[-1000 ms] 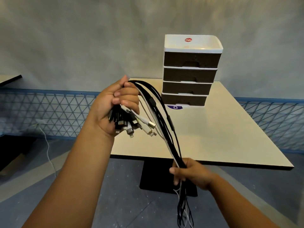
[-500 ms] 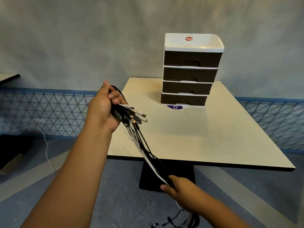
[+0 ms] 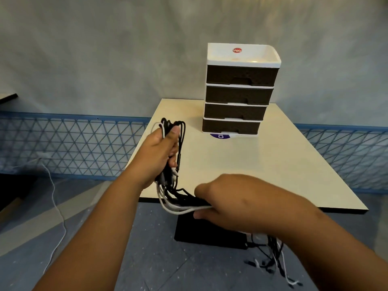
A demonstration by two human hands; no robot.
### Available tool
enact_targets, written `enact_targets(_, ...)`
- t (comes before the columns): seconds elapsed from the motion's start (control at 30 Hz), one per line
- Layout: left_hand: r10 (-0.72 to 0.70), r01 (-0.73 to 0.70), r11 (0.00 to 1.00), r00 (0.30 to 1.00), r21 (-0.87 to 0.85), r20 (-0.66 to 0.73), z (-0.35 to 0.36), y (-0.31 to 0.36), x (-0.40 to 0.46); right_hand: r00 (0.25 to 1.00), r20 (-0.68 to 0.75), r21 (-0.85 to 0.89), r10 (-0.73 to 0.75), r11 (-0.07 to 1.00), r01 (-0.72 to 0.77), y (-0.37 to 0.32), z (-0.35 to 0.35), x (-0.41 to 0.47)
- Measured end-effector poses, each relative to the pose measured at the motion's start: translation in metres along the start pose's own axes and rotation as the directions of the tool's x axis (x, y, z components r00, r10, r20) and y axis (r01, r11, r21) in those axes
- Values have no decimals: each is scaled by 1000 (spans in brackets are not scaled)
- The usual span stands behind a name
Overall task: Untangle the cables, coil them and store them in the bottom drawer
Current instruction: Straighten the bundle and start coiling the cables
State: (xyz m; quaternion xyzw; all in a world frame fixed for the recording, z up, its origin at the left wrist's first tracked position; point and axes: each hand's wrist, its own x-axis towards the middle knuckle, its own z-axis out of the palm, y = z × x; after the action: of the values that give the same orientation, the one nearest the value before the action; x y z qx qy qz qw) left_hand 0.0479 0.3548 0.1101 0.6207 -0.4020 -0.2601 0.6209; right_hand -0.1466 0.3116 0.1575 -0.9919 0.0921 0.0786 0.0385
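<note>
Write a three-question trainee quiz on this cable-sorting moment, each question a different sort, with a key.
1. True or false: the bottom drawer of the drawer unit stands open.
2. Multiple choice: the cable bundle is held by A) the left hand only, B) the right hand only, C) both hands.
3. Fill in: the loose cable ends hang below the ___ forearm, above the floor.

Key:
1. False; all four drawers look closed.
2. C; the left hand grips the looped upper part, the right hand grips the strands lower down.
3. Right.
</note>
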Motion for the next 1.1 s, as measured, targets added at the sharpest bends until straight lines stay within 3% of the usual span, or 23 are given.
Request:
enact_targets(0.1,-65,63,998,991,24,117,8,5,-6,998,-35,-14,-43,999,43,9,-15,12)
enact_targets(0.23,-104,66,990,943,127,315,10,13,-13,996,-79,138,-36,989,47,25,-28,22)
enact_targets(0.33,-168,143,986,867,89,470,12,19,-18,994,-113,265,-13,963,43,37,-34,21)
enact_targets(0.5,-232,316,948,769,-38,596,20,16,-24,976,-216,346,21,937,56,48,-33,20)
enact_targets(0.63,-155,463,865,613,-193,775,18,8,-23,958,-276,521,73,849,85,55,-34,23)
enact_targets(0.7,-84,465,862,527,-204,846,14,9,-21,967,-251,573,45,812,112,60,-36,26)
enact_targets(0.83,-88,333,938,503,-98,860,13,19,-22,987,-146,731,-65,665,152,74,-40,29)
enact_targets(0.93,-75,396,909,456,-127,887,12,29,-23,978,-121,804,-169,562,197,88,-39,28)
enact_targets(1.1,-17,493,842,430,-219,903,15,42,-26,936,-236,913,-262,271,306,108,-26,23)
